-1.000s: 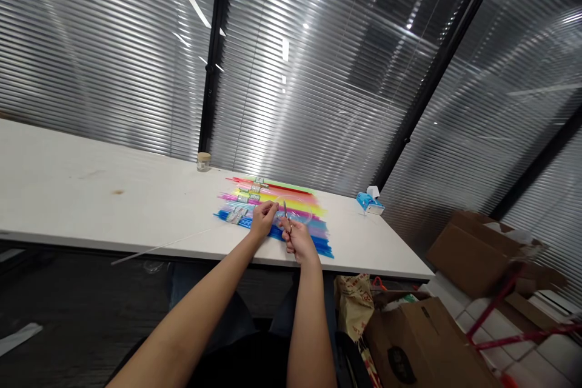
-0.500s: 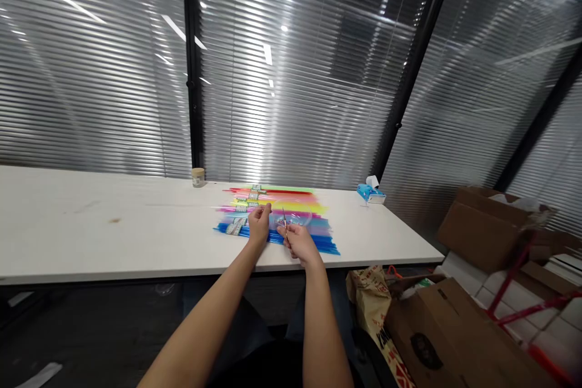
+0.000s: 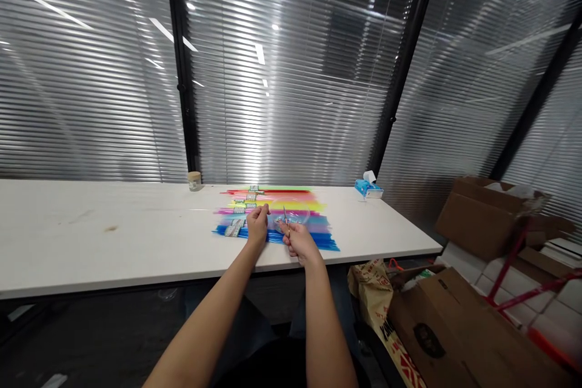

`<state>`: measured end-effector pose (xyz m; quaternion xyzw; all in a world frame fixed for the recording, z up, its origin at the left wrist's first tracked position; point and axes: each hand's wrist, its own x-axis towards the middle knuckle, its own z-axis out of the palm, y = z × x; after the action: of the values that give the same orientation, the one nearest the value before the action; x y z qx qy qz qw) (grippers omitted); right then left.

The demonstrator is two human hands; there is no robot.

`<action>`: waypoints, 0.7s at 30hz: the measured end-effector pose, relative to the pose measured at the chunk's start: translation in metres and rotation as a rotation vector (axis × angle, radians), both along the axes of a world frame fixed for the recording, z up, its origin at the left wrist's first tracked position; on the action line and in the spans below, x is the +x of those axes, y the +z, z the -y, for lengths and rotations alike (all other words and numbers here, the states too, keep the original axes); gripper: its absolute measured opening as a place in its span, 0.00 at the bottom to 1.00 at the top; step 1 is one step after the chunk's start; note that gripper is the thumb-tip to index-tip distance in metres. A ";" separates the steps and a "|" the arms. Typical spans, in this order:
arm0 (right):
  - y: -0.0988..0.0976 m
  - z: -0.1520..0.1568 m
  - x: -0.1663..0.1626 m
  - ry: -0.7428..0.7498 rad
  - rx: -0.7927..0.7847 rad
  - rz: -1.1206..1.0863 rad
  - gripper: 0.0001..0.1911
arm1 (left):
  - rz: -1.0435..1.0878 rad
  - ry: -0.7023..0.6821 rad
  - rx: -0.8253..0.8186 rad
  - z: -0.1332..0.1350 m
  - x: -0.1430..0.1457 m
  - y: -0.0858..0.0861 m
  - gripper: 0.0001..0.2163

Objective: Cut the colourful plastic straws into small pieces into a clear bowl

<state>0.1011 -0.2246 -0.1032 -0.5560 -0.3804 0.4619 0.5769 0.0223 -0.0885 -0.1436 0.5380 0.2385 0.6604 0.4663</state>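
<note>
Across the white table (image 3: 150,254), coloured straw bundles (image 3: 318,241) are lying long at frame centre, so much work seems to be remaining. A clear bowl (image 3: 310,216) is resting on them. My right hand (image 3: 300,242) is gripping upward-pointing scissors (image 3: 286,217); my left hand's (image 3: 257,225) fingers are pressing together, apparently pinching a thin pale straw (image 3: 182,210).

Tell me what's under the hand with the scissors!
Blue sticks show on either side of the right hand, with the white table on the near side. Whatever lies straight beneath that hand is covered, so I can't see it.
</note>
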 end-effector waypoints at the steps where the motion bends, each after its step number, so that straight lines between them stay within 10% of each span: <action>1: 0.001 0.001 0.000 0.002 -0.004 0.003 0.20 | 0.004 -0.003 -0.002 0.000 0.000 0.000 0.22; 21: 0.003 0.006 0.004 -0.001 0.011 0.086 0.13 | 0.036 -0.024 -0.011 -0.003 0.001 -0.002 0.21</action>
<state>0.1050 -0.2309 -0.1000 -0.5723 -0.4071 0.4353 0.5632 0.0230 -0.0859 -0.1456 0.5263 0.2271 0.6633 0.4811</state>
